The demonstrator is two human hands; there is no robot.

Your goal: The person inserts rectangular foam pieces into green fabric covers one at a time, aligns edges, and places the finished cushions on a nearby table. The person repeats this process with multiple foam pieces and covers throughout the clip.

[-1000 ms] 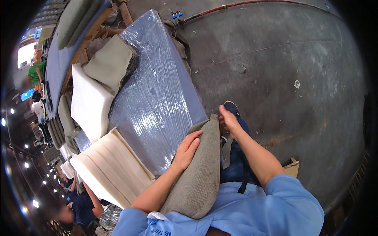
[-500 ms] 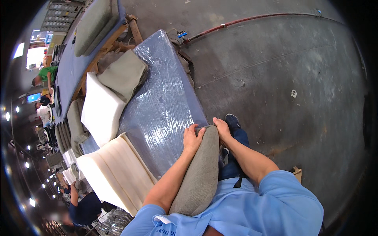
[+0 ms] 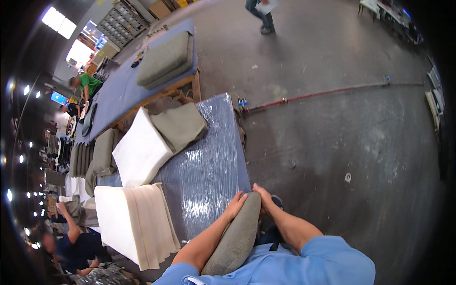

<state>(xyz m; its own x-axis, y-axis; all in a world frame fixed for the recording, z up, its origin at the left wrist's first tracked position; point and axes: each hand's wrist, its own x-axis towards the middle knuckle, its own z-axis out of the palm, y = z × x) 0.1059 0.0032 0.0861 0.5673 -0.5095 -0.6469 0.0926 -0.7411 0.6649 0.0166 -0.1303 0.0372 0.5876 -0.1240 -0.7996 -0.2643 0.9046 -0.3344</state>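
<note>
A grey-green fabric cushion (image 3: 233, 242) stands on edge against my body, its narrow far end by the edge of the table. My left hand (image 3: 235, 205) grips the cushion's far end from the left, thumb near the top. On the other side, my right hand (image 3: 264, 198) closes on the same end, its fingers partly hidden behind the cushion. The table (image 3: 204, 166) is covered in blue fabric under shiny clear plastic film. On it lie a loose grey-green fabric cover (image 3: 178, 124) and a white foam pad (image 3: 142, 149).
A stack of cream foam slabs (image 3: 135, 221) stands at the left. Beyond is a second blue table (image 3: 118, 90) with grey-green cushions (image 3: 166, 59). A red hose (image 3: 308, 97) crosses the floor. One person (image 3: 261, 14) walks far ahead; a person in dark clothing (image 3: 83, 249) works at left.
My view has tilted upward, so the tables and hands sit lower in it and a walking person shows at the top. Both hands stay on the cushion's far end.
</note>
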